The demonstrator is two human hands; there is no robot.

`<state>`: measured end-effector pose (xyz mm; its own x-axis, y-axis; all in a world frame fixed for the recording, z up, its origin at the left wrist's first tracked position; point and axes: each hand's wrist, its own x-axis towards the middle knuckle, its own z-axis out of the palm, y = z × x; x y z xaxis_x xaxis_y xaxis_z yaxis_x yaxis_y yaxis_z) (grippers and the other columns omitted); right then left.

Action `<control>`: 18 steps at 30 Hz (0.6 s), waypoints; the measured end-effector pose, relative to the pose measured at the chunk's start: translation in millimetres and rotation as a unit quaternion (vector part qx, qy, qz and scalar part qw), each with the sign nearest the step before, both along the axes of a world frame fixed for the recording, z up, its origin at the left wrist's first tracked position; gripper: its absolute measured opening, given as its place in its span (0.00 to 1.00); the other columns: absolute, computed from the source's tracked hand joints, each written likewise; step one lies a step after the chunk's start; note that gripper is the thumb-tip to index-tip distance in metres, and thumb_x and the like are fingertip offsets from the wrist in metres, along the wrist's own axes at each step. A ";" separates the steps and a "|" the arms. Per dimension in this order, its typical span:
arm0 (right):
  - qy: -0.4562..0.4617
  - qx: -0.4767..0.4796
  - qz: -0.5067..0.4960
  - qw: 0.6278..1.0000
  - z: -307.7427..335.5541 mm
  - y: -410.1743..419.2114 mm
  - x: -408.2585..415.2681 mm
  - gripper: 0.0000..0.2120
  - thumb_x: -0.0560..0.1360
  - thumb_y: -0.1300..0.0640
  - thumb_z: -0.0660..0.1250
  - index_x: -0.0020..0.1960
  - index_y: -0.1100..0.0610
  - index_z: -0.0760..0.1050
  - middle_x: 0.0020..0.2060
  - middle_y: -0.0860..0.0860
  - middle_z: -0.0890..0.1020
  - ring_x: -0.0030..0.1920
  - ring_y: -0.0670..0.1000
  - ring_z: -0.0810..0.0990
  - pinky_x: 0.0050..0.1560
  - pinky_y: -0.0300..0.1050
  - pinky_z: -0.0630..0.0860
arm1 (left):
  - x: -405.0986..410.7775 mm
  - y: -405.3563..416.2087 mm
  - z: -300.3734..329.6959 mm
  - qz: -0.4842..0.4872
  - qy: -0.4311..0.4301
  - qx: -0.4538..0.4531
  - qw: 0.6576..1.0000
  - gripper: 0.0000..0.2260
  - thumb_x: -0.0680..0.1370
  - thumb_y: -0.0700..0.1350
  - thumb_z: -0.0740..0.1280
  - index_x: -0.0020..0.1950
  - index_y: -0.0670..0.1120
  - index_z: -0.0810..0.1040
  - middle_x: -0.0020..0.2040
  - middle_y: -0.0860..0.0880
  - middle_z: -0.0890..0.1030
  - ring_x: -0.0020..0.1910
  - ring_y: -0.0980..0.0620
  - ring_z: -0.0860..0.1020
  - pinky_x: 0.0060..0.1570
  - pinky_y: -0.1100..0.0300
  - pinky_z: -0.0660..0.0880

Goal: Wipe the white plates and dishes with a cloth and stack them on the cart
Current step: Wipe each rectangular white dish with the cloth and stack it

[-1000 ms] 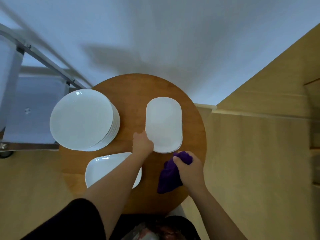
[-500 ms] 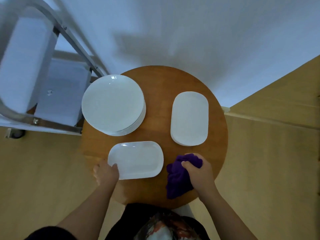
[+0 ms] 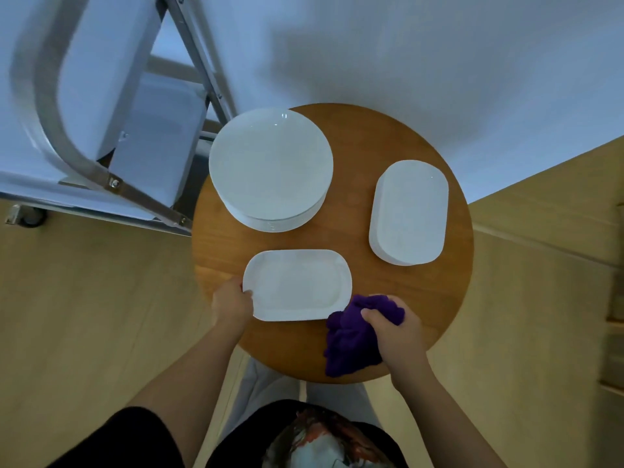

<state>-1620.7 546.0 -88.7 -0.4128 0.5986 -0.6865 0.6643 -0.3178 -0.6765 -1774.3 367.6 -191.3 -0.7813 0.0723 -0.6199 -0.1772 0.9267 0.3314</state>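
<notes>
A white oblong dish (image 3: 297, 285) lies at the near side of a round wooden table (image 3: 354, 211). My left hand (image 3: 233, 304) grips the dish's left end, thumb on the rim. My right hand (image 3: 396, 327) holds a bunched purple cloth (image 3: 354, 336) on the table, touching the dish's right near corner. A stack of round white plates (image 3: 270, 168) sits at the far left of the table. A stack of oblong white dishes (image 3: 408, 212) sits on the right. The metal cart (image 3: 111, 130) stands to the left.
The cart's steel frame (image 3: 44, 106) and a castor (image 3: 32, 217) stand on the wooden floor (image 3: 84, 315) beside the table. A white wall (image 3: 405, 55) rises behind. Wooden steps or shelving edge the far right.
My left hand left the right-hand stack of oblong dishes and now grips the single dish's left end. The right hand with the cloth stays by the dish's right corner. The camera view shifted.
</notes>
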 end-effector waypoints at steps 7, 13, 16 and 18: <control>0.011 0.009 -0.015 1.000 4.8 -14.7 0.3 0.11 0.72 0.63 0.69 0.44 0.47 0.74 0.40 0.46 0.80 0.42 0.48 0.78 0.37 0.40 0.75 | -4.4 5.1 12.8 0.033 -0.011 -0.019 0.999 0.09 0.79 0.39 0.60 0.57 0.38 0.73 0.50 0.41 0.78 0.47 0.44 0.77 0.40 0.56 0.71; 0.040 -0.002 -0.053 0.998 15.5 -19.3 -3.7 0.20 0.71 0.66 0.68 0.52 0.44 0.71 0.49 0.46 0.77 0.47 0.50 0.78 0.38 0.43 0.79 | -0.6 11.2 27.8 0.200 -0.053 0.151 0.967 0.15 0.81 0.50 0.59 0.62 0.42 0.67 0.53 0.47 0.73 0.52 0.48 0.72 0.48 0.53 0.73; 0.068 -0.018 -0.078 0.994 23.4 -19.6 -5.2 0.26 0.68 0.71 0.66 0.56 0.44 0.68 0.50 0.46 0.76 0.45 0.52 0.79 0.31 0.38 0.77 | 5.3 18.7 32.8 0.253 -0.092 0.205 0.941 0.24 0.80 0.59 0.54 0.67 0.43 0.69 0.57 0.47 0.73 0.57 0.47 0.73 0.54 0.52 0.72; 0.089 -0.033 -0.083 0.992 30.7 -20.7 -6.8 0.25 0.67 0.74 0.63 0.52 0.47 0.70 0.48 0.49 0.77 0.43 0.52 0.79 0.31 0.38 0.77 | 8.3 21.6 37.5 0.287 -0.109 0.228 0.924 0.24 0.80 0.60 0.52 0.63 0.43 0.73 0.55 0.46 0.76 0.53 0.47 0.74 0.50 0.54 0.71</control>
